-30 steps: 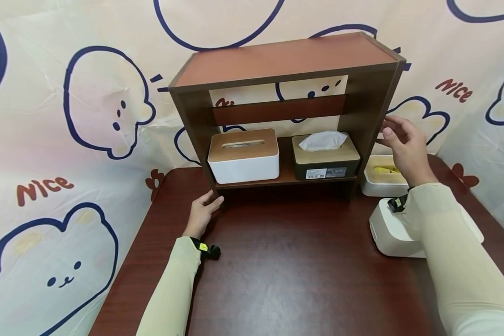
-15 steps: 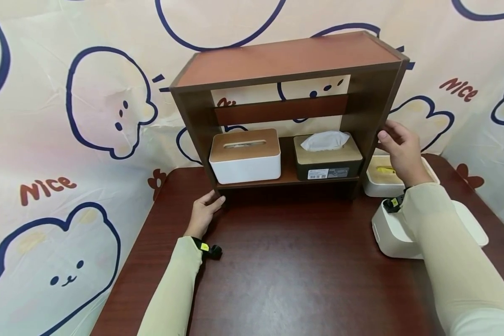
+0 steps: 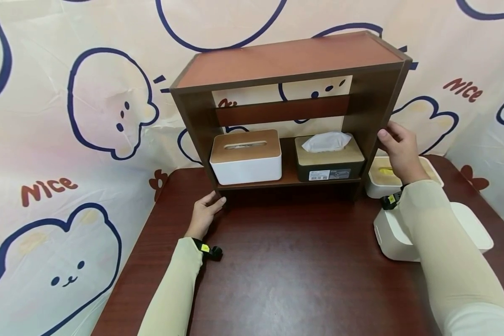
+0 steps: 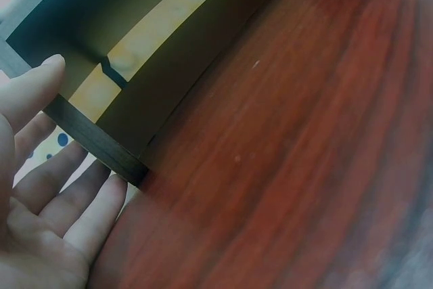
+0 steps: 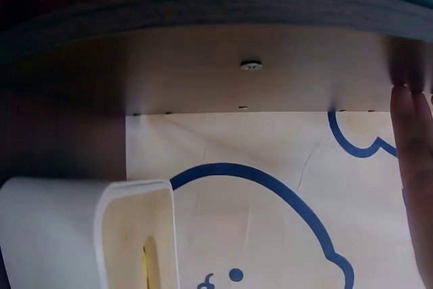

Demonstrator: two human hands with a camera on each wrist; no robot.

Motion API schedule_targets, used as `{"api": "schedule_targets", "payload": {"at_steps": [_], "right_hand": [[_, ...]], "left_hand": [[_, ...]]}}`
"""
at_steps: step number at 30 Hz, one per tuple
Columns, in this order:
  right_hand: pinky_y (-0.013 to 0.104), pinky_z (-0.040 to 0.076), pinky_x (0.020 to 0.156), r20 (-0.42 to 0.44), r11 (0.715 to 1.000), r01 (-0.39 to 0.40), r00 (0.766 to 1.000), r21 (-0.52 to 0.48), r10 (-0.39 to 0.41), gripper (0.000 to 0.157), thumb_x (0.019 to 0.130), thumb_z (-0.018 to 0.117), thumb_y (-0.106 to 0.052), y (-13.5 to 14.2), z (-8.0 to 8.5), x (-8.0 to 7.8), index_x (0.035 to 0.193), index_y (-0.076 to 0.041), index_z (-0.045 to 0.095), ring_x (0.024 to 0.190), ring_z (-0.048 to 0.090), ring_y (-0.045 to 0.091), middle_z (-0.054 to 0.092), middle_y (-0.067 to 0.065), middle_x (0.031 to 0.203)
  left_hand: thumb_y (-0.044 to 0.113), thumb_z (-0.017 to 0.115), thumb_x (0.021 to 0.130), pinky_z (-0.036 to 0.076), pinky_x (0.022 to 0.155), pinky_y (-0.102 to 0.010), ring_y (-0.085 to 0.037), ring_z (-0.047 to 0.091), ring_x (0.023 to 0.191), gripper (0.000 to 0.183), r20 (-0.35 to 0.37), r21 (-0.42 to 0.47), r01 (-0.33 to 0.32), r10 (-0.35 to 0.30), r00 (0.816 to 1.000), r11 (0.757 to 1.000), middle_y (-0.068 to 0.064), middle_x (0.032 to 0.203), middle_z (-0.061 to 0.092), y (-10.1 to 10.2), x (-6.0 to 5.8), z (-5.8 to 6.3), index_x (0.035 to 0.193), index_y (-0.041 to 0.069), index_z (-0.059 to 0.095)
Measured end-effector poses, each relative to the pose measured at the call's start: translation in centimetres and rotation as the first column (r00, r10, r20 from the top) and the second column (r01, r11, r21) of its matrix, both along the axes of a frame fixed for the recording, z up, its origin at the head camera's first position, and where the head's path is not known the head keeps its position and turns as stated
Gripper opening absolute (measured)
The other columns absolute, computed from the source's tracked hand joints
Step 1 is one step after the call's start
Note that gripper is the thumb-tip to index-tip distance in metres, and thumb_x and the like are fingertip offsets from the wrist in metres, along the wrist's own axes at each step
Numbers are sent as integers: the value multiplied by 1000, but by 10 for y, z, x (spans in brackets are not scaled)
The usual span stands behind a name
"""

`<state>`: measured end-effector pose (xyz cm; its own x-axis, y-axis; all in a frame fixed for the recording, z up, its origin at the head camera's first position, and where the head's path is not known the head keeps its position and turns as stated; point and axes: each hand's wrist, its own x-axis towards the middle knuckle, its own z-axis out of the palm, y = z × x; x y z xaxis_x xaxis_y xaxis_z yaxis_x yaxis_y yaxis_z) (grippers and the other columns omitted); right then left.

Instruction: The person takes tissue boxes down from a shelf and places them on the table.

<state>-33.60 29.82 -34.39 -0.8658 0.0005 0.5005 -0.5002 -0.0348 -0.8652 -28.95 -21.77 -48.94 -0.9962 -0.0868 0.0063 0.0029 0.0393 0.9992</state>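
Observation:
A brown wooden shelf unit (image 3: 291,63) stands at the back of the table. On its lower board sit a white tissue box (image 3: 249,169) with a wooden lid and a dark tissue box (image 3: 332,170) with a tissue sticking out. My left hand (image 3: 202,214) touches the unit's lower left side panel, fingertips on the outer face and thumb across the front edge. My right hand (image 3: 403,154) is at the right side panel, thumb by its front edge. In the right wrist view, fairly straight fingers (image 5: 413,140) touch that panel's outer face (image 5: 203,65).
Right of the unit stands a white tissue box (image 3: 378,189) with a wooden lid and something yellow in its slot. Nearer, a white rounded box (image 3: 470,226) is partly covered by my right forearm. A patterned cloth (image 3: 38,140) hangs behind the dark red table (image 3: 285,261).
My right hand has moved left onto the side panel's edge, its thumb now at the front edge. My left hand stays at the lower left corner. The whole view has shifted slightly.

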Motion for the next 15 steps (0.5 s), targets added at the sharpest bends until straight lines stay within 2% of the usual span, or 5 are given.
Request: {"api": "schedule_targets", "payload": {"at_steps": [3, 9, 12, 15], "right_hand": [[19, 51, 83, -23, 996, -51, 998, -72, 50, 33, 99, 57, -12, -1, -3, 0, 130, -2, 61, 100, 62, 18, 66, 8, 114], [21, 53, 82, -39, 982, -115, 993, -147, 111, 29, 98, 60, -12, -1, -8, -3, 123, 1, 65, 96, 62, 19, 67, 9, 109], [23, 54, 81, -32, 975, -149, 989, -163, 145, 26, 98, 60, -10, 1, -12, -4, 121, 1, 67, 95, 63, 17, 68, 8, 107], [24, 54, 80, -15, 973, -186, 983, -135, 185, 27, 97, 59, -6, 6, -16, -5, 123, 1, 66, 94, 64, 16, 68, 7, 108]], "left_hand": [[26, 75, 89, 50, 91, -29, -25, 51, 126, 68, 4, -21, -1, 1, 1000, 1000, -13, 150, 38, 0, -1, -1, 144, 1, 44], [25, 73, 91, 46, 97, -32, -19, 26, 141, 68, 24, -66, 8, -7, 1000, 998, -11, 152, 34, -1, -1, 5, 145, 0, 42], [24, 73, 90, 46, 97, -33, -19, 27, 141, 65, 22, -62, 6, -4, 1000, 998, -12, 151, 37, 0, -1, 4, 144, 0, 44], [28, 75, 89, 45, 98, -33, -16, 27, 140, 67, 16, -63, -1, 2, 1000, 998, -10, 150, 38, -2, -3, -1, 143, 2, 46]]}}
